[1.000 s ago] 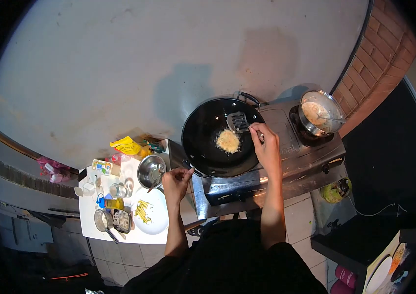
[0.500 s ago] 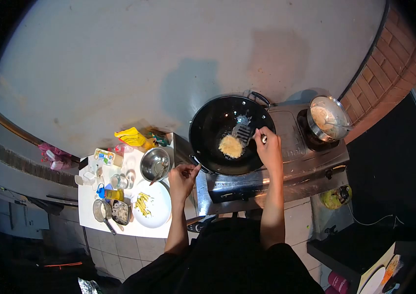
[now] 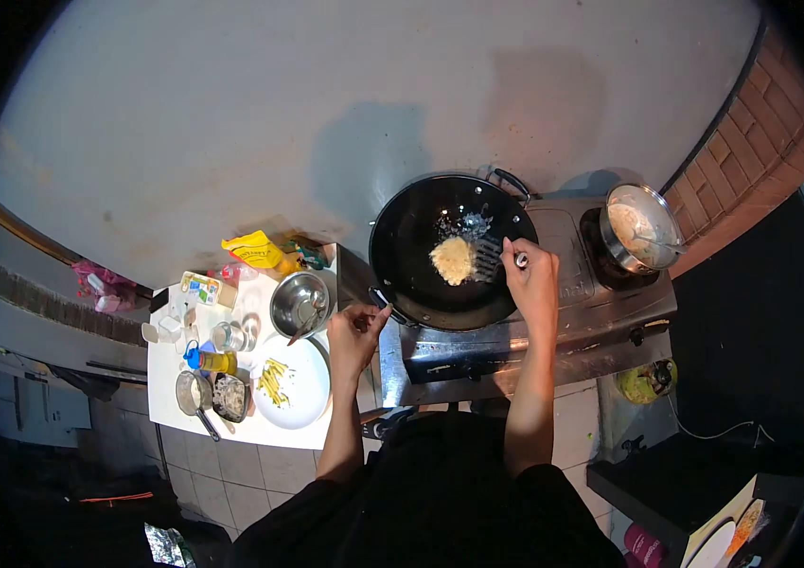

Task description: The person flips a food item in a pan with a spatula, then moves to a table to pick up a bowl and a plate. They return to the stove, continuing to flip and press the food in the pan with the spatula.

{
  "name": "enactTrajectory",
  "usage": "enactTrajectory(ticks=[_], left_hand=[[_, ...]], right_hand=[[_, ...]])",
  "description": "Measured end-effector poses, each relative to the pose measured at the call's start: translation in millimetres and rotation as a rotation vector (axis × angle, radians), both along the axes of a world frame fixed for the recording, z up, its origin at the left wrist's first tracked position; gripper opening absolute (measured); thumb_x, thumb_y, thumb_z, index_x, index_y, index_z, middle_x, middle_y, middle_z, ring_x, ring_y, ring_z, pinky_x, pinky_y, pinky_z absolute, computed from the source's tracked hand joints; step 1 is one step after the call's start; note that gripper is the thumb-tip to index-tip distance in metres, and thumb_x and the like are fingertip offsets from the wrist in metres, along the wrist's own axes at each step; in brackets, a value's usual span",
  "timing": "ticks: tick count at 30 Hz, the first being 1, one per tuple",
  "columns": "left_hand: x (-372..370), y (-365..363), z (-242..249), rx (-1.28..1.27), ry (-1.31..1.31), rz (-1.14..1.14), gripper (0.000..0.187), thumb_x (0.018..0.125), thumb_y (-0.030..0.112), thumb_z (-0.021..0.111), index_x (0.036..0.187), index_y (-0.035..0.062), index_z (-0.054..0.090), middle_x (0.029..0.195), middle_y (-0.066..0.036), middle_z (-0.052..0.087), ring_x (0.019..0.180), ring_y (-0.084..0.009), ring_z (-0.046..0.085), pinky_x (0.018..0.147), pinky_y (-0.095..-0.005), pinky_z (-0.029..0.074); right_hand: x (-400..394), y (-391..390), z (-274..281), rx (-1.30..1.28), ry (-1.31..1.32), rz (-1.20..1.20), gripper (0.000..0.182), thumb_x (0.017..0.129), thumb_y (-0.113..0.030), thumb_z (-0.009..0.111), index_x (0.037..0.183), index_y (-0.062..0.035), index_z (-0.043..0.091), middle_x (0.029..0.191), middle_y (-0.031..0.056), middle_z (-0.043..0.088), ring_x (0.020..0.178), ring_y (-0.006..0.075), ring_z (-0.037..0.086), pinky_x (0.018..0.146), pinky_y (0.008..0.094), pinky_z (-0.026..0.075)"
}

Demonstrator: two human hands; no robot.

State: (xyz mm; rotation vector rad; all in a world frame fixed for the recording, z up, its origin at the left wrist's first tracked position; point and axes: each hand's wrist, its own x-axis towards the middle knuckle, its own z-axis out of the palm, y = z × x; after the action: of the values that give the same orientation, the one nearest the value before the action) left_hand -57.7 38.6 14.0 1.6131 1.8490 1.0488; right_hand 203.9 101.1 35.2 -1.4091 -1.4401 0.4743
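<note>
A black wok (image 3: pixel 411 222) sits on the stove with a pale golden patty (image 3: pixel 452 261) near its middle. My right hand (image 3: pixel 533 284) is closed round the handle of a slotted spatula (image 3: pixel 488 259). The spatula's dark slotted head lies in the wok against the patty's right side. Small white bits and glossy oil show above the patty. At the wok's near left, my left hand (image 3: pixel 354 335) is closed, its thumb and fingertips pinching at the wok's side handle (image 3: pixel 382 299).
A pot of pale batter (image 3: pixel 627 220) stands on the right burner. On the white table (image 3: pixel 231 437) at left are a steel bowl (image 3: pixel 300 303), a white plate (image 3: pixel 305 401) with yellow-green strips, an oil bottle (image 3: pixel 217 363) and a yellow bag (image 3: pixel 255 251). A wall rises behind the wok.
The patty has slid toward the wall, away from me. The spatula head has gone from above the patty's right edge to beside it. My left hand stays at the wok handle.
</note>
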Motion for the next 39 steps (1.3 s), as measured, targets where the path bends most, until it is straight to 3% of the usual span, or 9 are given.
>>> enactTrajectory(ticks=[2, 9, 11, 12, 14, 17, 26, 39], left_hand=[[0.3, -0.5, -0.4, 0.0, 0.001, 0.0, 0.029, 0.079, 0.022, 0.076, 0.075, -0.0048, 0.068, 0.059, -0.007, 0.06, 0.051, -0.0115, 0.056, 0.05, -0.0262, 0.044], [0.5, 2.2, -1.6, 0.01, 0.014, -0.013, 0.028, 0.08, 0.021, 0.076, 0.075, -0.005, 0.067, 0.059, -0.007, 0.059, 0.05, -0.0109, 0.054, 0.049, -0.026, 0.042], [0.7, 1.7, -0.9, -0.014, 0.008, -0.01, 0.028, 0.08, 0.021, 0.076, 0.075, -0.005, 0.067, 0.059, -0.007, 0.059, 0.05, -0.0109, 0.054, 0.049, -0.0262, 0.042], [0.2, 2.1, -3.3, 0.006, 0.011, -0.008, 0.028, 0.08, 0.021, 0.076, 0.075, -0.0051, 0.067, 0.059, -0.008, 0.059, 0.051, -0.0114, 0.055, 0.05, -0.0263, 0.043], [-0.6, 2.1, -5.4, 0.027, 0.015, -0.005, 0.029, 0.08, 0.022, 0.076, 0.076, -0.0053, 0.067, 0.059, -0.008, 0.06, 0.051, -0.0119, 0.055, 0.05, -0.0264, 0.043], [-0.7, 1.0, -5.7, 0.037, 0.016, -0.005, 0.029, 0.08, 0.022, 0.076, 0.076, -0.0052, 0.067, 0.06, -0.008, 0.06, 0.053, -0.0128, 0.056, 0.052, -0.0263, 0.044], [8.1, -0.3, -7.9, 0.107, 0.032, 0.053, 0.028, 0.081, 0.021, 0.075, 0.076, -0.0054, 0.067, 0.06, -0.007, 0.06, 0.053, -0.0107, 0.054, 0.051, -0.0252, 0.042], [37.2, -10.7, -18.2, 0.081, -0.021, 0.434, 0.032, 0.085, 0.024, 0.072, 0.082, -0.007, 0.069, 0.06, -0.006, 0.059, 0.055, -0.0076, 0.048, 0.052, -0.0236, 0.039]], right_hand=[[1.2, -5.2, 13.6, 0.095, -0.106, -0.048, 0.02, 0.086, -0.009, 0.063, 0.075, 0.0062, 0.057, 0.068, 0.0223, 0.055, 0.06, 0.041, 0.052, 0.054, 0.0408, 0.04], [9.0, -17.7, 32.4, 0.132, -0.067, -0.098, 0.016, 0.085, -0.009, 0.065, 0.078, 0.0051, 0.061, 0.067, 0.0186, 0.057, 0.054, 0.0342, 0.052, 0.053, 0.0378, 0.04], [9.8, -18.5, 31.4, 0.083, -0.03, -0.109, 0.019, 0.087, -0.011, 0.065, 0.077, 0.0048, 0.062, 0.065, 0.0161, 0.059, 0.05, 0.0253, 0.055, 0.05, 0.0352, 0.04], [10.4, -17.6, 28.7, 0.082, -0.029, -0.11, 0.019, 0.087, -0.011, 0.065, 0.077, 0.0048, 0.062, 0.065, 0.0161, 0.059, 0.05, 0.0253, 0.055, 0.05, 0.0352, 0.04], [12.6, -15.1, 21.5, -0.171, 0.281, -0.085, 0.024, 0.09, -0.014, 0.064, 0.076, 0.0049, 0.062, 0.064, 0.0103, 0.062, 0.05, 0.0136, 0.056, 0.048, 0.0295, 0.042], [17.7, -18.6, 23.7, -0.153, 0.486, -0.01, 0.024, 0.092, -0.016, 0.062, 0.079, 0.0052, 0.063, 0.067, 0.0066, 0.064, 0.053, 0.0083, 0.057, 0.048, 0.0244, 0.045], [44.1, -26.9, 4.9, -0.101, 0.529, 0.152, 0.013, 0.094, -0.008, 0.057, 0.095, 0.0048, 0.06, 0.083, 0.0077, 0.065, 0.06, 0.0094, 0.058, 0.052, 0.0221, 0.047], [71.1, 9.5, -15.3, -0.159, 0.435, 0.407, 0.01, 0.094, -0.003, 0.054, 0.099, 0.0045, 0.059, 0.085, 0.0069, 0.064, 0.063, 0.0079, 0.057, 0.052, 0.0219, 0.045]])
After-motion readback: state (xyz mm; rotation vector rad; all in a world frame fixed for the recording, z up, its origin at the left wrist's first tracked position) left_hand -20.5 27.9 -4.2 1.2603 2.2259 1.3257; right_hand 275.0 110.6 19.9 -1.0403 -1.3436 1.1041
